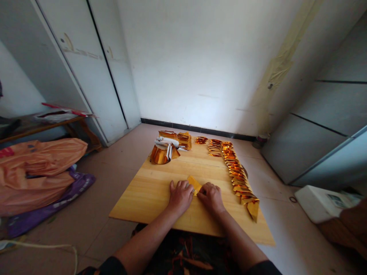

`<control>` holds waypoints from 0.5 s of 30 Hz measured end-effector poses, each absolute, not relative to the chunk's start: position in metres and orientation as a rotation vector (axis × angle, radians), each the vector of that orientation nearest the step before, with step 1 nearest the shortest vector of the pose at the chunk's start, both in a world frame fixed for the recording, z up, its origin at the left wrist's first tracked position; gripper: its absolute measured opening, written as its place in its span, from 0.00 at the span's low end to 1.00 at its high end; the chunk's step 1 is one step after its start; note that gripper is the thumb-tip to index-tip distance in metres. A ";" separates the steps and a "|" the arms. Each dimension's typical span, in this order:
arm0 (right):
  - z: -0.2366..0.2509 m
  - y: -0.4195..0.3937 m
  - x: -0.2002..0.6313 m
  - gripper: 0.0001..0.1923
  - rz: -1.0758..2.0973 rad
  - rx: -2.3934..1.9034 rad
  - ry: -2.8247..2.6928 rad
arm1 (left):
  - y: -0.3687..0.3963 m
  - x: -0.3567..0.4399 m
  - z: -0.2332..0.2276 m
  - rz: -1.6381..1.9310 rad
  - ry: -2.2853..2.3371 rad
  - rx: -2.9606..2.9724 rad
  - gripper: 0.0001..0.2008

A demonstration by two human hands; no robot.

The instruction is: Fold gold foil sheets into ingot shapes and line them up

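The left hand (180, 195) and the right hand (211, 197) lie knuckles-up, side by side, on the near middle of the wooden worktop (149, 191). Between them sits a gold paper sheet (195, 183). Both hands press down on it with fingers curled over its near part; neither hand is closed into a fist. Only a narrow strip of the sheet shows. Its long axis runs diagonally, from far-left to near-right, and its free corner points away from the person.

A row of folded gold pieces (237, 177) runs along the right side of the worktop, from the far edge to a point close to the near-right edge, just beside the right hand. At the far-left stand a gold foil roll (160, 154) and a stack of gold sheets (179, 139), well apart from the hands.

The worktop surface left of the left hand is bare wood up to the left edge. Orange and purple bags (43, 172) lie on the floor (114, 160) to the left.
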State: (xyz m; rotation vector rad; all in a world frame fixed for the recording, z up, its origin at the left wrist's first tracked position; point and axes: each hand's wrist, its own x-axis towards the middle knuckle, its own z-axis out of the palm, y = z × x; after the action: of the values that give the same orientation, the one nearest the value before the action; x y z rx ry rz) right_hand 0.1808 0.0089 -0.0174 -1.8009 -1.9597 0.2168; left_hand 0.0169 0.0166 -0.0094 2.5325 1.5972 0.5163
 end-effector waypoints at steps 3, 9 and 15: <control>-0.017 0.011 0.180 0.03 0.275 -1.837 -1.910 | 0.016 0.019 -0.008 0.486 1.614 2.514 0.06; -0.013 0.013 0.174 0.03 0.315 -1.923 -1.825 | 0.018 0.022 -0.005 0.423 1.618 2.474 0.12; -0.018 0.016 0.183 0.10 0.452 -1.865 -1.763 | 0.020 0.022 -0.005 0.427 1.612 2.457 0.11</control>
State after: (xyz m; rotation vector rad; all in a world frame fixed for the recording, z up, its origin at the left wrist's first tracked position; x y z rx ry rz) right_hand 0.1831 0.0155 -0.0176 -1.8648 -1.7635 0.4520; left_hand 0.0218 0.0196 -0.0050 2.4573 1.6124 0.4272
